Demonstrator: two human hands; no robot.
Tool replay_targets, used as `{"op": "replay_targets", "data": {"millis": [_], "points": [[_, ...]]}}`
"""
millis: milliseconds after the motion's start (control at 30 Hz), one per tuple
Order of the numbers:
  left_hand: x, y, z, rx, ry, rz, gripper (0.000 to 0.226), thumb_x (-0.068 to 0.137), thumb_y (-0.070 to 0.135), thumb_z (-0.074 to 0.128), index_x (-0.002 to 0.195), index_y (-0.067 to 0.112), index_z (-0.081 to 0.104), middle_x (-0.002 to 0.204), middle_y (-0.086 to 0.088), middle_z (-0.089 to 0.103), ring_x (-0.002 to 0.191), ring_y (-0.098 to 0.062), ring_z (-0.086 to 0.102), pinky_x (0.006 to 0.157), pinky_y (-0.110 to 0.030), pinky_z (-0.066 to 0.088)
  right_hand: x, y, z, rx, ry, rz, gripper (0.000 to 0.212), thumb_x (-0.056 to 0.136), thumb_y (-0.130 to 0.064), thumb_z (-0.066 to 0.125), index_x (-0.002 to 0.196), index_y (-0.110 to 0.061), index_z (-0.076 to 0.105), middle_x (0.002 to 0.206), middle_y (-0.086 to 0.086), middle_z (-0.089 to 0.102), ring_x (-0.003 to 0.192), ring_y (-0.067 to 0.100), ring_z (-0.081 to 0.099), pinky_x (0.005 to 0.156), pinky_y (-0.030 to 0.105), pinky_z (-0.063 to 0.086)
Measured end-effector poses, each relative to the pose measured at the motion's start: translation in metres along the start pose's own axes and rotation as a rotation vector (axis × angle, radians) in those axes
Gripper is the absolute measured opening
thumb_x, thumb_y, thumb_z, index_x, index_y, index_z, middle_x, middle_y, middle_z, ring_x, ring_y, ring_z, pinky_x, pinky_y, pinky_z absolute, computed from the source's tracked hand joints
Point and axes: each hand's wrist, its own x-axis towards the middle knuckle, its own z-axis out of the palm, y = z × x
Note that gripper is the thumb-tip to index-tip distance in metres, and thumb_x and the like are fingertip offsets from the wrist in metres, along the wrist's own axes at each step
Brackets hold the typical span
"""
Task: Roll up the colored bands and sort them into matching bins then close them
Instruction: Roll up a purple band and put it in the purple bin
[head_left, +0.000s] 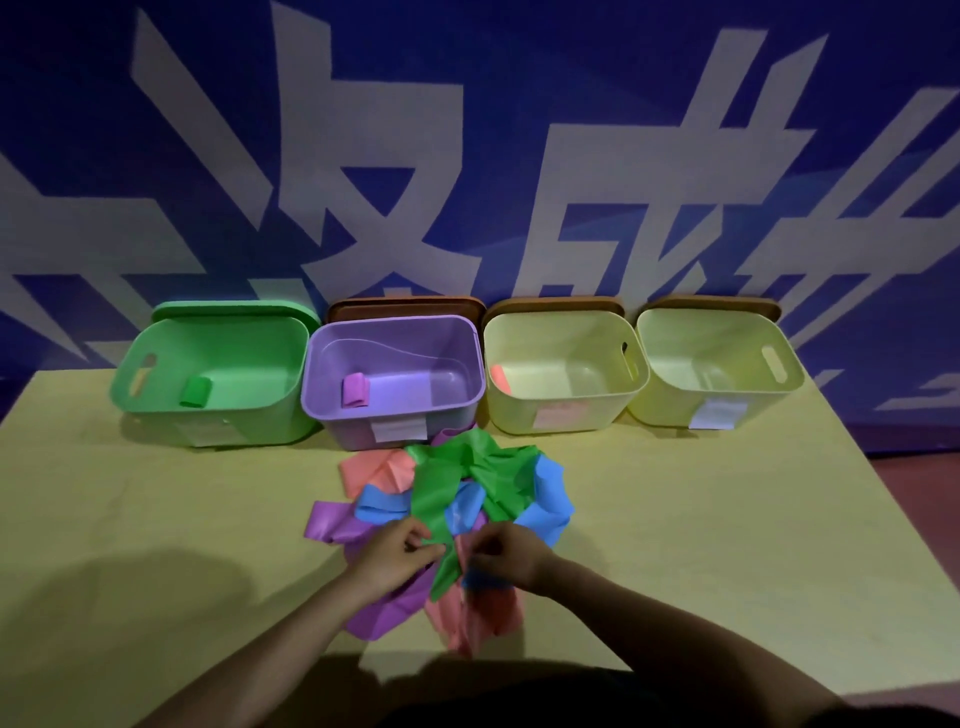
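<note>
Going across from my 10 o'clock: the green bin (218, 410) sits open with one rolled green band (196, 392) on its floor, its green lid (234, 310) propped behind it. Next at about 11 is the purple bin (395, 410) with a rolled purple band (356, 389) inside, then two pale yellow bins, the nearer one (566, 410) at about 1 o'clock holding a pink roll (500, 378) against its left wall, and the far right bin (717, 400) at 2 (can't tell what's in that one, it's too dim). All four stand in a row at the far edge of the yellow table (156, 519), brown lids leaning behind the last three. Dead ahead at 12 is the loose pile: pink, blue, purple strips tangled under a long green band (441, 499) that runs down toward me. My left hand (395, 558) has fingers curled, pinching the green band's near stretch from the left side. My right hand (501, 558) is just beside it, fingers curled and pinching at the same spot, but which strip it's got I can't tell.
</note>
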Motion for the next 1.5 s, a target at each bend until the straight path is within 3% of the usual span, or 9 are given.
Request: {"op": "replay_targets", "data": {"millis": [233, 333, 467, 567, 733, 967, 1167, 1400, 1500], "points": [[-0.004, -0.021, -0.004, -0.056, -0.015, 0.024, 0.028, 0.082, 0.04, 0.067, 0.064, 0.022, 0.055, 0.063, 0.006, 0.056, 0.062, -0.005, 0.05, 0.062, -0.024, 0.038, 0.012, -0.011, 0.006, -0.1, -0.059, 0.026, 0.024, 0.089, -0.035, 0.06, 0.096, -0.014, 0.071, 0.1, 0.008, 0.07, 0.087, 0.014, 0.06, 0.074, 0.03, 0.044], [-0.005, -0.007, -0.008, -0.198, 0.024, -0.023, 0.018, 0.094, 0.024, 0.059, 0.078, 0.016, 0.059, 0.076, -0.004, 0.057, 0.075, -0.012, 0.049, 0.072, -0.025, 0.038, 0.016, -0.015, 0.005, -0.061, -0.074, 0.042, 0.022, 0.091, -0.033, 0.056, 0.091, -0.016, 0.071, 0.1, 0.007, 0.071, 0.095, 0.019, 0.063, 0.08, 0.031, 0.046], [-0.009, 0.03, -0.026, -0.412, 0.157, 0.012, 0.019, 0.096, 0.012, 0.054, 0.079, 0.009, 0.062, 0.072, 0.0, 0.058, 0.066, 0.002, 0.05, 0.068, -0.013, 0.039, 0.013, -0.032, 0.001, 0.3, 0.032, 0.094, 0.034, 0.092, -0.042, 0.048, 0.067, -0.021, 0.055, 0.07, 0.003, 0.059, 0.063, 0.008, 0.056, 0.07, 0.029, 0.047], [-0.01, 0.061, -0.041, -0.507, 0.237, 0.091, 0.021, 0.096, 0.008, 0.053, 0.077, 0.01, 0.062, 0.073, -0.001, 0.057, 0.065, -0.001, 0.049, 0.07, -0.019, 0.04, 0.016, -0.052, -0.012, 0.527, 0.084, 0.071, 0.048, 0.086, -0.046, 0.04, 0.085, -0.003, 0.063, 0.07, 0.001, 0.058, 0.057, 0.002, 0.054, 0.057, 0.016, 0.043], [-0.016, 0.112, -0.059, -0.655, 0.349, 0.162, 0.02, 0.094, 0.011, 0.056, 0.082, 0.022, 0.069, 0.07, 0.021, 0.069, 0.071, 0.009, 0.058, 0.073, -0.009, 0.044, 0.018, -0.08, -0.043, 0.703, 0.128, -0.072, 0.044, 0.098, -0.034, 0.038, 0.105, 0.001, 0.063, 0.08, 0.007, 0.065, 0.071, 0.013, 0.061, 0.066, 0.025, 0.049], [-0.026, 0.169, -0.072, -0.79, 0.455, 0.231, 0.016, 0.094, 0.016, 0.056, 0.086, 0.018, 0.07, 0.081, 0.008, 0.068, 0.081, -0.008, 0.057, 0.078, -0.023, 0.045, -0.009, -0.108, -0.096, 1.047, 0.274, -0.09, 0.05, 0.097, -0.051, 0.038, 0.068, -0.014, 0.056, 0.058, 0.003, 0.053, 0.05, 0.014, 0.049, 0.054, 0.025, 0.039], [-0.039, 0.203, -0.063, -0.733, 0.396, 0.32, 0.016, 0.094, 0.018, 0.056, 0.086, 0.022, 0.069, 0.084, 0.002, 0.068, 0.08, -0.009, 0.059, 0.079, -0.022, 0.046, -0.042, -0.103, -0.123, 0.887, 0.388, -0.38, 0.013, 0.09, -0.009, 0.063, 0.078, -0.004, 0.065, 0.069, 0.01, 0.054, 0.059, 0.009, 0.05, 0.057, 0.02, 0.043], [-0.047, 0.242, -0.068, -0.769, 0.4, 0.375, 0.018, 0.095, 0.025, 0.054, 0.095, 0.016, 0.07, 0.082, 0.003, 0.065, 0.083, -0.013, 0.057, 0.079, -0.029, 0.046, -0.063, -0.096, -0.155, 0.92, 0.377, -0.425, 0.011, 0.081, -0.026, 0.071, 0.077, -0.016, 0.068, 0.076, 0.007, 0.059, 0.074, 0.02, 0.05, 0.069, 0.03, 0.041], [-0.052, 0.26, -0.068, -0.862, 0.401, 0.4, 0.019, 0.095, 0.028, 0.055, 0.09, 0.019, 0.07, 0.082, 0.002, 0.067, 0.082, -0.015, 0.059, 0.072, -0.029, 0.047, -0.07, -0.094, -0.155, 0.823, 0.304, -0.377, 0.002, 0.083, -0.016, 0.072, 0.083, -0.017, 0.07, 0.076, -0.003, 0.07, 0.072, 0.01, 0.061, 0.07, 0.024, 0.049]]}}
